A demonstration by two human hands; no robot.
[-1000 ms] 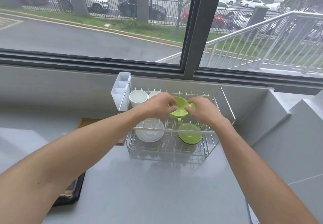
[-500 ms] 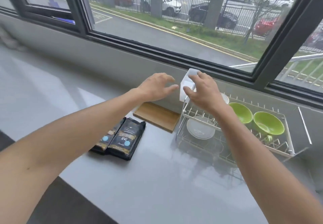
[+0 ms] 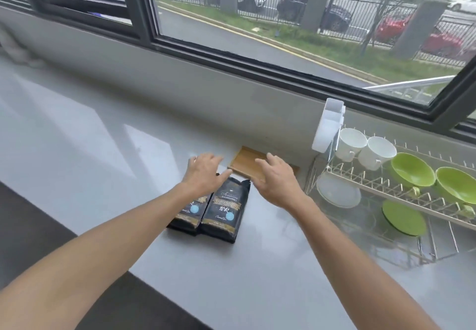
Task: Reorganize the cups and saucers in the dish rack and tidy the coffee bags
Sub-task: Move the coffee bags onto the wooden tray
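Left hand [image 3: 203, 172] spread, empty, over top of left bag [image 3: 188, 213]. Right hand [image 3: 278, 183] spread, empty, above tray [image 3: 244, 159], beside right bag [image 3: 226, 208]. 2 bags flat on counter [image 3: 103, 149], touching. Rack [image 3: 386, 190] at right: 2 white cups [image 3: 365, 149], 2 green cups [image 3: 432, 177], 2 saucers [image 3: 403, 217].

Pale grey glossy countertop [image 3: 108, 154] runs under a dark-framed window [image 3: 144, 20]. Flat light-brown wooden tray [image 3: 244, 161] lies near the countertop's back edge; its right end partly hidden, extent unclear.
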